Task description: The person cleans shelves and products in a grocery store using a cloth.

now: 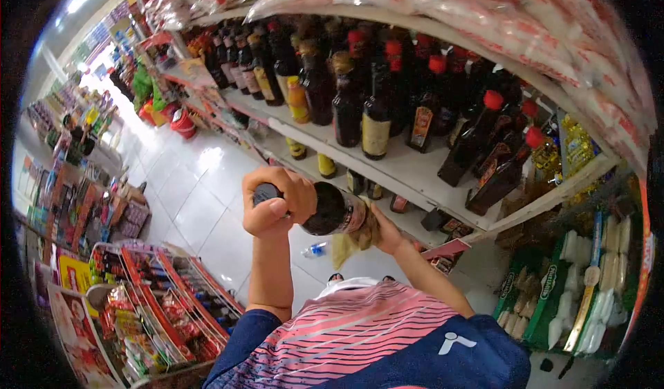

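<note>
Bottle of dark glass [330,210] spans both hands: left hand [282,196], forearm extended, curls around its capped neck; right hand [387,230], angled inward, clasps yellowish cloth [348,246] at its base.

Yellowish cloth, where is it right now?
The cloth is just below and right of the head view's centre, in the right hand, against the dark bottle the left hand grips.

From here I read the dark bottle [322,210] as glossy glass, with a dull plastic cap [268,193] and a paper-looking label [355,213]. At its base I see matt, creased cloth [348,249]. Below the bottle, smooth floor tiles [187,202] shine; above it, sacks [477,19] show glossy, wrinkled plastic.
</note>
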### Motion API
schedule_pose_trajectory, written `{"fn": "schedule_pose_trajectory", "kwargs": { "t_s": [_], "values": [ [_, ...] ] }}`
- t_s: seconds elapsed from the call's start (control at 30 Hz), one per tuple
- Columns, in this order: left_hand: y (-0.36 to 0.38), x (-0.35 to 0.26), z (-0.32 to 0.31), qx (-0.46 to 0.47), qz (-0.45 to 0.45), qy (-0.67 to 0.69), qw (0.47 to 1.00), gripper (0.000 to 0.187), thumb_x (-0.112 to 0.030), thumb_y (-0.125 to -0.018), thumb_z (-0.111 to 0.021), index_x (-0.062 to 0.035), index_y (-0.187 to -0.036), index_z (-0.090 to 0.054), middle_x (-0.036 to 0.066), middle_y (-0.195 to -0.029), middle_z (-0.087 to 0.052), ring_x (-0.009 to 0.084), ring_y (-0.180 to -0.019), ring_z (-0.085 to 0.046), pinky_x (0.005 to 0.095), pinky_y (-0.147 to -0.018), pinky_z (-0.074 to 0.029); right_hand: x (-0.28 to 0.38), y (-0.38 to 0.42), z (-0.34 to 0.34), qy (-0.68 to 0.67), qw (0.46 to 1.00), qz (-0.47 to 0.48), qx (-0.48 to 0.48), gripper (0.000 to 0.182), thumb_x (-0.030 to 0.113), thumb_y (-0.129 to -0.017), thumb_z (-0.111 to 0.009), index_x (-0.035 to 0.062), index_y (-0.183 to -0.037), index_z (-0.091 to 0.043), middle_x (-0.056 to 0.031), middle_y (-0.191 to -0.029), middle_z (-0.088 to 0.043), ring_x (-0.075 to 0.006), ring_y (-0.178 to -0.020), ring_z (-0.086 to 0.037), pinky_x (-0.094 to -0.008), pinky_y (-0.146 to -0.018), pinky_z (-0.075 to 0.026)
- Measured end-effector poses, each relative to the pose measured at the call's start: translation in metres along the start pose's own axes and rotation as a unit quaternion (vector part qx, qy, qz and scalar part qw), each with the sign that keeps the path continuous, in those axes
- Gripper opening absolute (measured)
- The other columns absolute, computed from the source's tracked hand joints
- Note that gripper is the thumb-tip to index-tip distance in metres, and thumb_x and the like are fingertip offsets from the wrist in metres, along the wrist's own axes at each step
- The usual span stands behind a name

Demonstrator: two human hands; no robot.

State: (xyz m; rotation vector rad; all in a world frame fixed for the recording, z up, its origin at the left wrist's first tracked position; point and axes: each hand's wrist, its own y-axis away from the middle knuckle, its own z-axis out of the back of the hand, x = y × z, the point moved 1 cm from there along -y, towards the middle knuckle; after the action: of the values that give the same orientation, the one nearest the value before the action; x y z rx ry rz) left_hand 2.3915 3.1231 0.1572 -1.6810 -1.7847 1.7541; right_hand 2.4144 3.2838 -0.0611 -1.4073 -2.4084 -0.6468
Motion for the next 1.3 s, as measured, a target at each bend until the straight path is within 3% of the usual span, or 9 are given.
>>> {"fn": "schedule_pose_trajectory", "kwargs": {
  "t_s": [0.1,0.17,0.23,0.4,0.47,0.6,0.67,0.8,1.3],
  "values": [
    [-0.009,0.024,0.0,0.003,0.008,0.013,1.0,0.02,-0.015,-0.065,-0.052,-0.0013,-0.056,-0.042,0.009,-0.04,-0.042,0.0154,-0.03,-0.037,0.0267,-0.031,-0.033,0.011,0.029,0.031,0.159,0.983,0.054,-0.075,0.041,0.032,-0.082,-0.047,0.007,-0.113,-0.042,-0.0058,-0.107,-0.051,-0.0176,-0.094,-0.051,-0.0321,-0.083,-0.041],
    [-0.017,0.045,-0.003,0.005,0.018,0.025,1.0,0.02,-0.014,-0.065,-0.054,0.0009,-0.057,-0.043,0.01,-0.041,-0.042,0.0158,-0.032,-0.039,0.0268,-0.034,-0.033,0.021,0.069,0.037,-0.019,0.987,0.028,-0.155,0.034,0.026,-0.078,-0.052,0.0057,-0.105,-0.048,-0.0056,-0.099,-0.055,-0.0179,-0.086,-0.055,-0.0317,-0.079,-0.044],
    [-0.024,0.063,-0.006,-0.019,0.048,0.016,0.999,0.022,-0.013,-0.066,-0.057,0.0031,-0.058,-0.044,0.011,-0.042,-0.043,0.0163,-0.035,-0.041,0.0265,-0.036,-0.033,0.022,0.111,0.048,-0.019,0.965,0.091,-0.244,0.03,0.025,-0.078,-0.053,0.0057,-0.1,-0.051,-0.0054,-0.096,-0.056,-0.0185,-0.086,-0.055,-0.0323,-0.078,-0.044],
    [-0.061,0.098,-0.009,0.0,0.065,0.053,0.996,0.02,-0.013,-0.064,-0.053,0.0027,-0.057,-0.045,0.011,-0.044,-0.045,0.0145,-0.034,-0.04,0.0251,-0.036,-0.033,-0.007,0.213,0.102,-0.009,0.932,0.236,-0.276,0.03,0.025,-0.08,-0.049,0.0044,-0.101,-0.05,-0.0074,-0.097,-0.055,-0.0196,-0.088,-0.054,-0.0339,-0.078,-0.043],
    [-0.071,0.112,-0.013,-0.022,0.083,0.019,0.996,0.019,-0.013,-0.063,-0.053,0.0025,-0.056,-0.046,0.011,-0.045,-0.045,0.0142,-0.034,-0.04,0.025,-0.036,-0.034,-0.011,0.24,0.098,-0.016,0.881,0.282,-0.379,0.032,0.025,-0.081,-0.047,0.003,-0.104,-0.048,-0.0079,-0.098,-0.054,-0.0198,-0.09,-0.053,-0.0338,-0.079,-0.042],
    [-0.081,0.145,-0.016,0.021,0.12,0.033,0.992,0.015,-0.01,-0.061,-0.051,0.003,-0.056,-0.046,0.01,-0.046,-0.046,0.0133,-0.036,-0.041,0.0245,-0.038,-0.034,-0.017,0.259,0.093,-0.083,0.855,0.303,-0.412,0.031,0.023,-0.083,-0.043,0.0043,-0.108,-0.045,-0.0081,-0.102,-0.052,-0.0217,-0.094,-0.05,-0.0361,-0.082,-0.04],
    [-0.087,0.161,-0.018,0.015,0.13,-0.008,0.991,0.016,-0.011,-0.064,-0.05,0.0016,-0.058,-0.043,0.01,-0.044,-0.042,0.0153,-0.033,-0.037,0.0257,-0.033,-0.028,-0.011,0.256,0.085,-0.079,0.842,0.331,-0.418,0.031,0.023,-0.083,-0.043,0.004,-0.107,-0.045,-0.008,-0.102,-0.052,-0.0213,-0.093,-0.05,-0.0357,-0.082,-0.04],
    [-0.102,0.177,-0.027,-0.029,0.201,-0.055,0.978,0.015,-0.013,-0.066,-0.049,0.0001,-0.06,-0.045,0.008,-0.046,-0.043,0.0136,-0.034,-0.039,0.0233,-0.033,-0.028,-0.009,0.251,0.085,-0.059,0.848,0.342,-0.4,0.032,0.024,-0.083,-0.044,0.0031,-0.107,-0.045,-0.008,-0.102,-0.052,-0.0209,-0.094,-0.05,-0.0352,-0.082,-0.04],
    [-0.137,0.218,-0.01,-0.056,0.232,-0.06,0.969,0.017,-0.015,-0.073,-0.046,-0.0011,-0.064,-0.05,0.007,-0.05,-0.046,0.0144,-0.039,-0.042,0.0241,-0.036,-0.033,0.015,0.228,0.066,-0.021,0.84,0.321,-0.436,0.031,0.025,-0.082,-0.045,0.0013,-0.101,-0.049,-0.0071,-0.094,-0.054,-0.0183,-0.086,-0.053,-0.0306,-0.076,-0.042]
  ]
}}
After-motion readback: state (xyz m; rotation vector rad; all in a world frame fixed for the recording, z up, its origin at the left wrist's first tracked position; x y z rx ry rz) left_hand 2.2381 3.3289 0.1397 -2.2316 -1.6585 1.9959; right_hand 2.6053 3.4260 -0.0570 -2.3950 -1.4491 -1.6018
